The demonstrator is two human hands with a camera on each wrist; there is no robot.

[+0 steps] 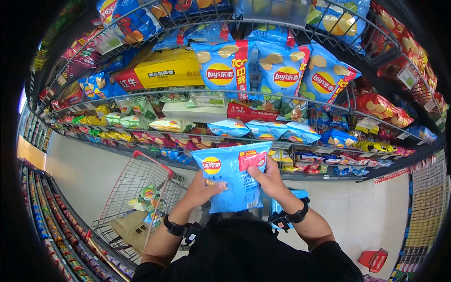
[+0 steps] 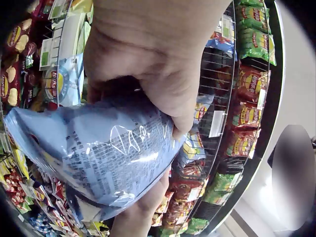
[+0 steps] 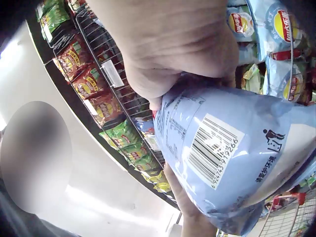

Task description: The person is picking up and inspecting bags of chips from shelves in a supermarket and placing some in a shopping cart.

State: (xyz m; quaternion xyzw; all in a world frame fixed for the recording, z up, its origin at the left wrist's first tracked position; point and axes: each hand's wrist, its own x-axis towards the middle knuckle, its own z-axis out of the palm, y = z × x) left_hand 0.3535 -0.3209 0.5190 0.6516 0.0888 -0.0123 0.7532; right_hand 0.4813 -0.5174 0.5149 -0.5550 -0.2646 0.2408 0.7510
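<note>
We have the small blue bag (image 1: pixel 235 181) up in the air between our 2 hands, in front of the chest and short of the wire shelf (image 1: pixel 305 176). Our left hand (image 1: pixel 199 190) grips its left side edge, and our right hand (image 1: pixel 271 177) grips its right side edge; in the head view each thumb lies over the printed face. Most of the other fingers are hidden behind the bag, so we cannot tell exactly how they lie.

The relation that counts, as we judge it, is how the 2 grips sit on the bag's length. The long axis seems to run away from us: the crimped top edge points toward the shelf's front edge, the bottom edge toward the chest. Our hands hold across that axis, and not quite level. The right thumb rests higher, on the red patch (image 1: pixel 252 160) near the upper right corner; the left thumb rests lower, under the round yellow logo (image 1: pixel 211 164). Both hands touch the bag, so neither is nearer to it, but the right is closer to its top edge.

Beyond that edge, 3 large blue bags (image 1: pixel 282 75) stand along the shelf's upper front edge. The cart (image 1: pixel 136 153) is on our left hand's side.
</note>
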